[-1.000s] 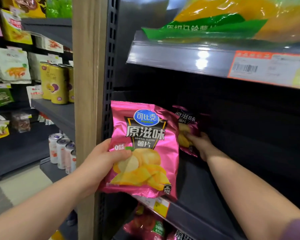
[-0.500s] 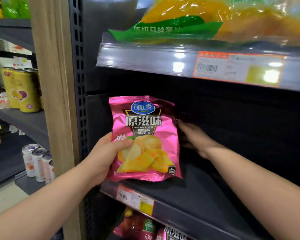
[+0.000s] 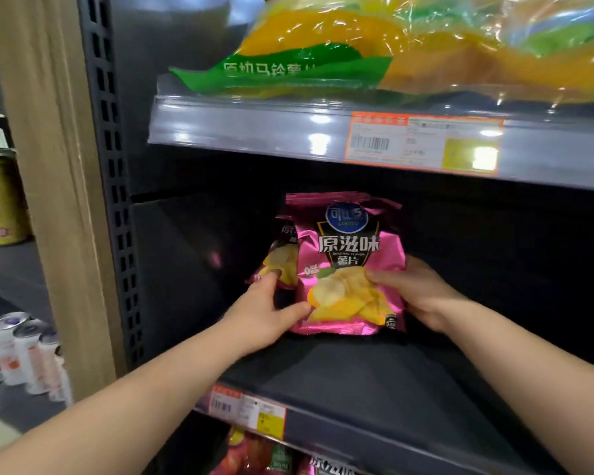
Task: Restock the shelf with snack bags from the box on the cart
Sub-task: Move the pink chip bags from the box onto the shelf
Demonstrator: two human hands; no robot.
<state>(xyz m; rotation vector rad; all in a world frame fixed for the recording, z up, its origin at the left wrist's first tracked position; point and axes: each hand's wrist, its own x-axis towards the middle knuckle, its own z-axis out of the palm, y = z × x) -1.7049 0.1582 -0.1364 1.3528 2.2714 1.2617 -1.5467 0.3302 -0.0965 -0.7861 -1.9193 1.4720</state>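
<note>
- Snack bag (image 3: 352, 269), pink, upright and face-forward, well back on the dark shelf (image 3: 357, 375); half a second ago held out at the shelf's front lip by the left hand alone.
- Left hand (image 3: 264, 315) low at the bag's left side: thumb and forefinger spread wide, thumb tip on the bag's lower left edge, forefinger tip up against the second pink bag (image 3: 282, 258); other fingers hidden. No longer wrapped round the bag as before.
- Right hand (image 3: 417, 291) now on the bag's right edge, thumb laid across the printed chips, fingers curled behind; earlier reaching deeper in, off this bag.
- Second pink bag just behind and to the left, partly covered by the front one, touching it; out of sight half a second ago.
- Price tag (image 3: 247, 407) on the shelf's front rail; more pink packs (image 3: 271, 454) on the level below.
- Above, a clear rail with an orange-edged label (image 3: 422, 142), and big yellow-and-green bags (image 3: 408, 46) lying over its edge.
- To the left, a perforated dark upright (image 3: 115, 166) beside a wooden post (image 3: 48, 166).
- Beyond the post, yellow cans (image 3: 0, 200) on one shelf and pale cans (image 3: 24, 354) on a lower one, both blurred.
</note>
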